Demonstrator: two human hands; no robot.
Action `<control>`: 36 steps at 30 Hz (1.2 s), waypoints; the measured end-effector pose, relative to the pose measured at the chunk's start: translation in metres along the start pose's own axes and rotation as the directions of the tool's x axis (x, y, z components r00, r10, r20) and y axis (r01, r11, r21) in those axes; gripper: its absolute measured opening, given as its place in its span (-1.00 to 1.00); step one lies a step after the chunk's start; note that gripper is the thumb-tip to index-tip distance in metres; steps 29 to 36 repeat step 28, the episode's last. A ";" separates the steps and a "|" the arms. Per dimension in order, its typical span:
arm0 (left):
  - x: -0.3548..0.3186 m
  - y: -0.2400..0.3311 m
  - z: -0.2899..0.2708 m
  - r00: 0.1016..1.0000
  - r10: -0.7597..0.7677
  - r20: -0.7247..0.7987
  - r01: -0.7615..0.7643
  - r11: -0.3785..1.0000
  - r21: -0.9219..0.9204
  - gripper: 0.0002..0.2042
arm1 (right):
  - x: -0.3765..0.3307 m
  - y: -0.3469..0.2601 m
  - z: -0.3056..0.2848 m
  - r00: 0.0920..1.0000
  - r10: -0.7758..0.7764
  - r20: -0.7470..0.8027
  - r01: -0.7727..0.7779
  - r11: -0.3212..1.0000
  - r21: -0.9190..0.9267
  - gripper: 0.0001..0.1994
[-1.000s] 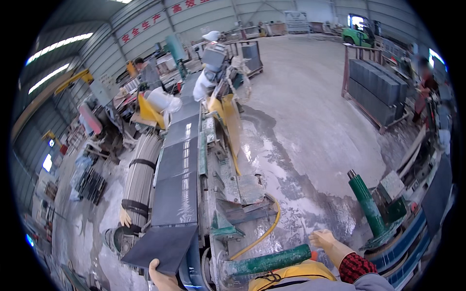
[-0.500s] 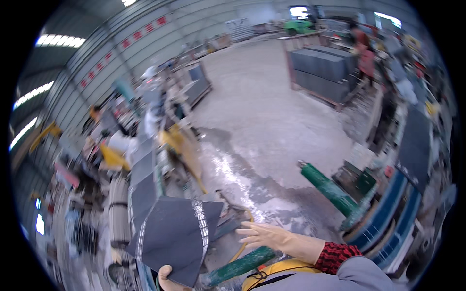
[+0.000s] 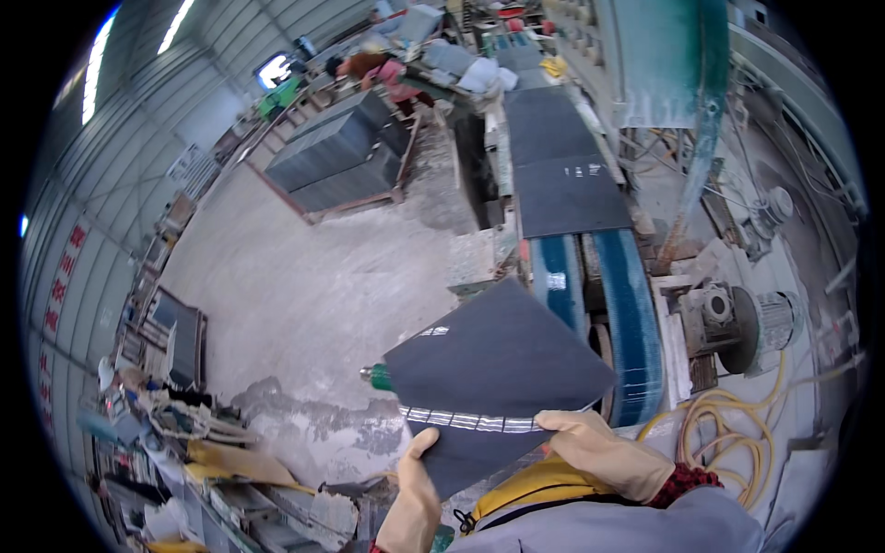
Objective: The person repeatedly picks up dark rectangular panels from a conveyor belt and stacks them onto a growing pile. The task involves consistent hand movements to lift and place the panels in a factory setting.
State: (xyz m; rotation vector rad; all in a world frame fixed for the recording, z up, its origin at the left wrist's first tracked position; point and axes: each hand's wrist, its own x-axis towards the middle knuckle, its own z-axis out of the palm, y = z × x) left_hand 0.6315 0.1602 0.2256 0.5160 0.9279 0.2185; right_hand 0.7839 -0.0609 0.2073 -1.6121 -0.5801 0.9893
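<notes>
A dark grey stone slab [image 3: 498, 364] is in front of my body, its smooth face catching a bright strip of reflected light. My left hand [image 3: 415, 493], in a cream glove, grips its near left edge with the thumb on top. On the near right edge, my right hand [image 3: 608, 452], gloved alike, is closed with its fingers partly hidden. Just beyond the slab's right corner run the blue belts [image 3: 631, 323] of a conveyor. Farther along these belts lies another dark slab [image 3: 567, 198], with more of them behind it.
Motors [image 3: 719, 313] and a coiled yellow hose [image 3: 728, 433] are right of the conveyor. Stacked slabs [image 3: 341, 147] fill a rusty frame ahead, near a bending person [image 3: 392, 78]. A green cylinder [image 3: 376, 376] shows past the slab's left corner. Machinery [image 3: 240, 479] stands at lower left.
My view has swung right, toward the blue conveyor. The slab has come along from the left side to in front of me. My right hand, open and free before, now grips its edge.
</notes>
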 end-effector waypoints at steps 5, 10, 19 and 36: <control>0.075 -0.031 0.072 0.976 0.159 0.150 -0.195 0.945 0.263 -0.64 | -0.009 0.017 -0.041 0.909 0.086 -0.408 -0.102 0.995 -0.017 -0.69; 0.142 -0.056 0.101 0.935 0.130 0.330 -0.253 0.896 0.366 -0.59 | 0.013 0.056 -0.067 0.766 0.226 -0.601 0.005 0.934 0.357 -0.71; 0.218 -0.069 0.131 0.927 0.070 0.369 -0.245 0.857 0.453 -0.60 | 0.059 0.086 -0.107 0.787 0.269 -0.556 0.339 0.564 0.753 -0.76; 0.261 -0.062 0.166 0.912 0.073 0.403 -0.259 0.864 0.431 -0.65 | 0.113 0.117 -0.133 0.816 0.263 -0.514 0.453 0.262 0.852 -0.84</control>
